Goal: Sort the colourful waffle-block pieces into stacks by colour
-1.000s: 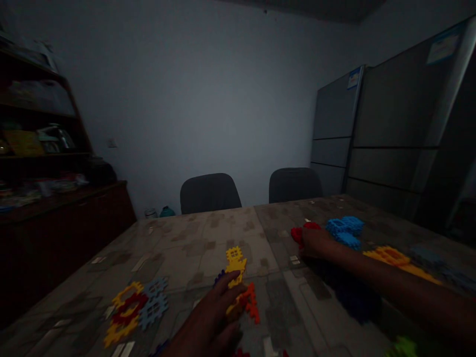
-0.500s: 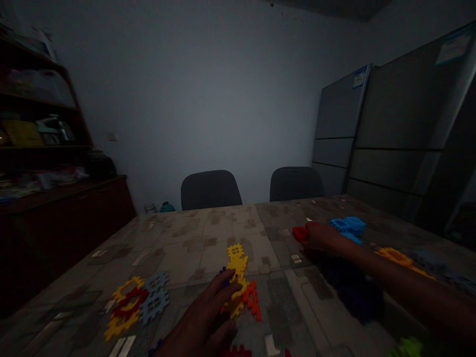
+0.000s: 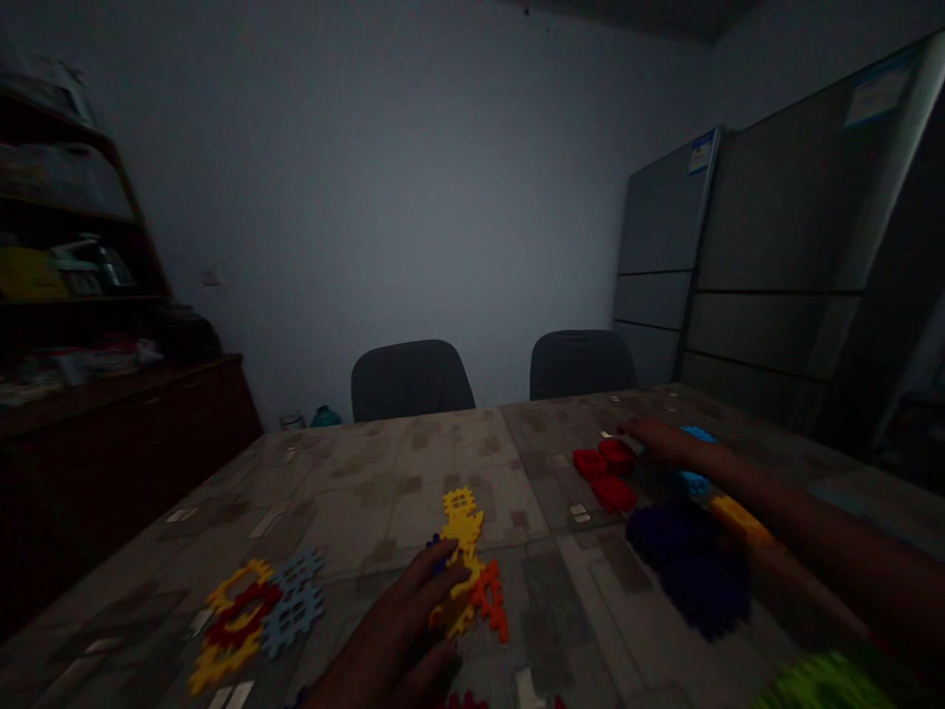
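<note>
The room is dim. My left hand (image 3: 403, 635) lies flat with fingers stretched over a joined strip of yellow and orange toy pieces (image 3: 467, 551) near the table's front. My right hand (image 3: 661, 440) reaches far across the table, fingers extended, just past a cluster of red pieces (image 3: 603, 471) and over blue pieces (image 3: 694, 480). Whether it touches the red pieces I cannot tell. A dark purple pile (image 3: 683, 556) lies under my right forearm.
The patterned table (image 3: 413, 473) carries a flat group of yellow, red and blue gear-like pieces (image 3: 251, 615) at the left and green pieces (image 3: 827, 679) at the bottom right. Two dark chairs (image 3: 411, 379) stand at the far side. A shelf unit stands left, grey cabinets (image 3: 783, 256) right.
My right hand has moved farther out and opened, leaving the red pieces on the table behind it. My left hand has stayed on the yellow strip.
</note>
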Demonstrator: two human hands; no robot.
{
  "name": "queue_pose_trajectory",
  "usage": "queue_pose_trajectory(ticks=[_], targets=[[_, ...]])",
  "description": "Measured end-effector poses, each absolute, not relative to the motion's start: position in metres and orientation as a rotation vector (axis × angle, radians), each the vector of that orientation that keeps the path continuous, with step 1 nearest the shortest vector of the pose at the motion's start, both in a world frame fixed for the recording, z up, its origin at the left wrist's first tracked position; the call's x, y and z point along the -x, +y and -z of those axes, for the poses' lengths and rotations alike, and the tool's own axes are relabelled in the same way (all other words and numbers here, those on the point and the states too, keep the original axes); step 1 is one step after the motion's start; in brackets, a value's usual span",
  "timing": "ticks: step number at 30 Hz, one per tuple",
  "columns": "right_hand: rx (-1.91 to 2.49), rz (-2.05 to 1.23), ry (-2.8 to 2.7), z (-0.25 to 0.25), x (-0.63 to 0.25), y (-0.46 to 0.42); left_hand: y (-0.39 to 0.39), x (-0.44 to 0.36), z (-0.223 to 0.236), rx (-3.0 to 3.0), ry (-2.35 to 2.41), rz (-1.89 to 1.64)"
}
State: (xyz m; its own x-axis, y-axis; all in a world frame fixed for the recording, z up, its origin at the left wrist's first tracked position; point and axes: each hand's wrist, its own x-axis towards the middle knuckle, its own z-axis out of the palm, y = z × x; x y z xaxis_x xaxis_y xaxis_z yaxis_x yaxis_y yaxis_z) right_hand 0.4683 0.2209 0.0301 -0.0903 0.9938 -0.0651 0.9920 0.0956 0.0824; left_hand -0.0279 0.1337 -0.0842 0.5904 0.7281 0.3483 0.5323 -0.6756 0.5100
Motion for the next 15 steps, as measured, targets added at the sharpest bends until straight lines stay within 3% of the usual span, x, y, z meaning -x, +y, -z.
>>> queue_pose_trajectory(ticks=[10,15], targets=[[-1.644,0.203,2.341,-0.023,-0.415,0.216,0.131,0.031,0.073,-2.437,1.042,-0.765],[-1.651,0.159,2.399,-0.013,-0.403,0.219,0.127,0.035,0.064,-2.479,1.019,-0.739]])
